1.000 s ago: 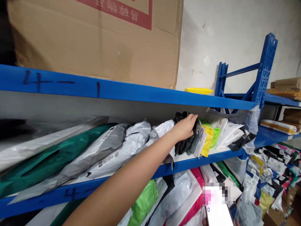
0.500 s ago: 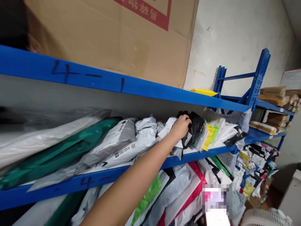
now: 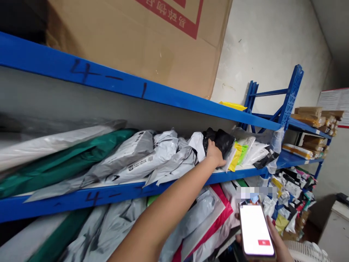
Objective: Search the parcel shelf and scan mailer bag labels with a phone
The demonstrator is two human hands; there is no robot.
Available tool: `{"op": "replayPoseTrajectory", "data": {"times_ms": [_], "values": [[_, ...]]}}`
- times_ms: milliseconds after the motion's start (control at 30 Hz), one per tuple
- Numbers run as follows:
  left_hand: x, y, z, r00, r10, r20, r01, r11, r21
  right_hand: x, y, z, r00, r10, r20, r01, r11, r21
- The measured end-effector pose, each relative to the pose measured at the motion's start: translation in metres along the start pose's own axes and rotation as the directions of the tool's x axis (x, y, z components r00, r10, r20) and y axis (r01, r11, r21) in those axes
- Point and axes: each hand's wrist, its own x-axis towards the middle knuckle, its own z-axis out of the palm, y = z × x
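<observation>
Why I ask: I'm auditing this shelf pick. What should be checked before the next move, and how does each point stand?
1. Left hand in contact with the black bag: ok, it rests against the bag.
2. Left hand closed firmly on that bag: cannot tell, the fingers are hidden.
3. Label on the black bag readable: not ok, none shows on the visible side.
4. Right hand holding the phone: ok, screen lit and facing up.
5. Way out past the blue shelf edge: ok, only the person's own arm is in front.
</observation>
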Motion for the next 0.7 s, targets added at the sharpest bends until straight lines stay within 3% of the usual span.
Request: {"op": "replayPoseTrajectory", "data": {"times_ms": [67, 100, 200, 300, 400, 600, 700], "values": [[0.0, -0.002, 0.003, 0.999, -0.023, 0.04, 0.023, 1.0, -0.011, 0.015, -0.027, 0.009, 0.996, -0.048, 0.08, 0.056, 0.993, -0.103], [-0.001, -0.004, 0.006, 0.999, -0.025, 0.043, 0.026, 1.0, -0.013, 0.023, -0.04, 0.015, 0.984, -0.137, 0.111, 0.151, 0.979, -0.134], [-0.006, -0.009, 0.017, 0.999, -0.017, -0.03, 0.015, 0.999, -0.045, 0.049, -0.071, 0.034, 0.951, -0.254, 0.173, 0.28, 0.949, -0.146], [-0.016, -0.011, 0.028, 0.994, 0.025, -0.111, -0.031, 0.998, -0.055, 0.068, -0.09, 0.05, 0.937, -0.284, 0.205, 0.319, 0.933, -0.166], [-0.029, -0.013, 0.032, 0.996, 0.059, -0.067, -0.062, 0.997, -0.046, 0.072, -0.098, 0.057, 0.931, -0.316, 0.181, 0.347, 0.922, -0.175], [-0.047, -0.014, 0.024, 0.996, 0.052, 0.073, -0.047, 0.997, -0.067, 0.066, -0.106, 0.056, 0.952, -0.195, 0.235, 0.253, 0.934, -0.251], [-0.048, -0.011, 0.029, 0.999, 0.024, 0.021, -0.02, 0.985, -0.17, 0.078, -0.11, 0.06, 0.924, 0.029, 0.382, 0.103, 0.941, -0.322]]}}
